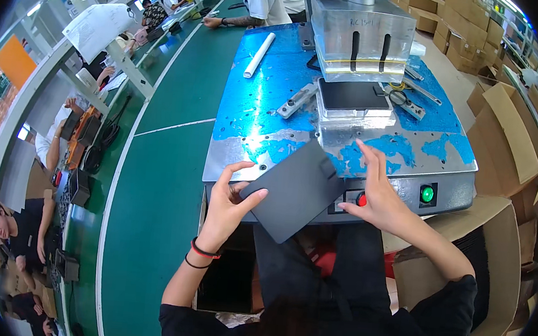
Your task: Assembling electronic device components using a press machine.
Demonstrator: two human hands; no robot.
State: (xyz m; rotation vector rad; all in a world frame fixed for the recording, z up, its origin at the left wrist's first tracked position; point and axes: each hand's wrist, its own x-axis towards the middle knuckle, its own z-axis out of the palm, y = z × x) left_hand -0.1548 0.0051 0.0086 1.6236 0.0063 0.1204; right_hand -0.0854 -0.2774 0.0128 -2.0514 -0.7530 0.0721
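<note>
Green worktop (159, 184) is running along the left. Left hand (224, 202) is pinching the left corner of a dark flat panel (295, 193), thumb on top, fingers curling partly beneath. White tube (259, 55) is lying farther back on the machine bed (239, 143); the panel is hanging tilted over the bed's front edge. Black plate (346, 95) is resting under the press head (363, 39). Right hand (375, 193) is spreading wide, gripping nothing, beside the panel; thumb contact: cannot tell. Green button (426, 194) is sitting farther right.
</note>
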